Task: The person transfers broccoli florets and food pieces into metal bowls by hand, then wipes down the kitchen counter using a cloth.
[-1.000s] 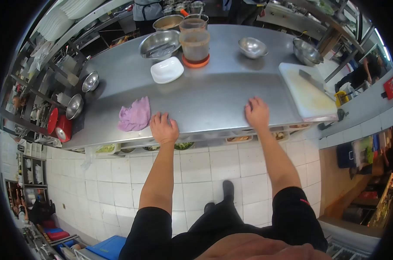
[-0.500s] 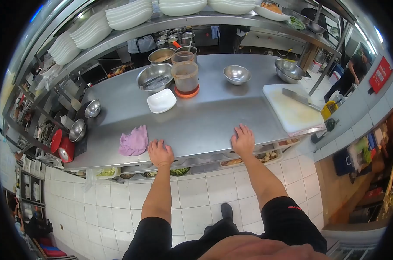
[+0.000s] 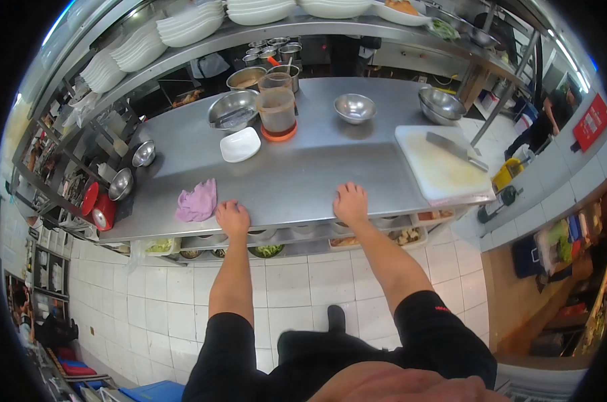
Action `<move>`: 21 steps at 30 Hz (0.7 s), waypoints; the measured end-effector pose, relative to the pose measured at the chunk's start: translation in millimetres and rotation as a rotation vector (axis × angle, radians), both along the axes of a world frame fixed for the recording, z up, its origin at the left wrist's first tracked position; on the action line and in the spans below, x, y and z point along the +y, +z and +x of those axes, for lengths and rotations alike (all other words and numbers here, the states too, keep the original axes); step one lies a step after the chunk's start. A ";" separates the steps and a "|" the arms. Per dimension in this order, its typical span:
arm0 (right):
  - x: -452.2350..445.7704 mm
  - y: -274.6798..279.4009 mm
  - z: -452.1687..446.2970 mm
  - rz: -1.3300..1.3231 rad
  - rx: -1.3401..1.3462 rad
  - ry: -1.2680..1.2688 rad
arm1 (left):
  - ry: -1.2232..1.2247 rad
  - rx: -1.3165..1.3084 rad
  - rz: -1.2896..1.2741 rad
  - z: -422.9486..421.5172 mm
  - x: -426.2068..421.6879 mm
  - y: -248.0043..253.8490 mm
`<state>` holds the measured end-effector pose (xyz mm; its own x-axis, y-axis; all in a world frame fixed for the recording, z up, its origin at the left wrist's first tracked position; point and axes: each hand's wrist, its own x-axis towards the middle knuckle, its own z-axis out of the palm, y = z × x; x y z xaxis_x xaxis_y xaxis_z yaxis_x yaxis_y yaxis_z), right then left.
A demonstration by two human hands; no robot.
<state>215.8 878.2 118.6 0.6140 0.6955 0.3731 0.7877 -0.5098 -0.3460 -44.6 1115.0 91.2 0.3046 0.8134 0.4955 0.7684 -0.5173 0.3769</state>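
Observation:
My left hand (image 3: pixel 233 218) rests on the front edge of a steel counter (image 3: pixel 297 171), palm down with empty fingers. Just left of it lies a crumpled pink cloth (image 3: pixel 197 201). Farther right, my right hand (image 3: pixel 350 202) leans on the same edge, fingers stretched forward and holding nothing. Beyond the hands are a white dish (image 3: pixel 240 145), a clear plastic tub (image 3: pixel 277 115) with dark contents on an orange lid (image 3: pixel 279 135), and a small steel bowl (image 3: pixel 355 108). A cleaver (image 3: pixel 448 145) lies across a white cutting board (image 3: pixel 427 167) at the right.
Stacked white plates (image 3: pixel 189 23) fill the overhead shelf. A large steel bowl (image 3: pixel 216 117) stands behind the dish; a red scale (image 3: pixel 102 213) is at the left end. Food containers (image 3: pixel 268 250) sit under the counter. Another person (image 3: pixel 541 120) stands at the far right.
My right hand has slid left along the counter edge, toward my left hand, and its fingers are closer together. The view has shifted slightly; the left hand stays beside the cloth.

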 end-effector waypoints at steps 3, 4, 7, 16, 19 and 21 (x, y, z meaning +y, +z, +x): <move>-7.2 -6.4 8.8 0.270 0.223 -0.145 | -0.385 0.198 0.009 30.2 -65.8 31.9; -13.9 2.7 14.0 0.276 0.215 -0.130 | -0.500 0.399 0.223 52.3 -86.8 27.9; -43.2 -5.7 7.2 0.217 0.242 -0.531 | -0.856 0.520 0.185 107.0 -146.9 60.8; -32.1 9.9 26.0 0.298 0.305 -0.634 | -0.903 0.646 0.184 136.5 -168.3 90.2; -20.2 31.8 14.0 0.382 0.131 -0.548 | -0.440 0.374 -0.017 111.5 -141.2 76.1; -8.6 66.9 -10.0 0.012 0.112 -0.096 | -0.051 0.172 -0.198 80.1 -109.1 37.4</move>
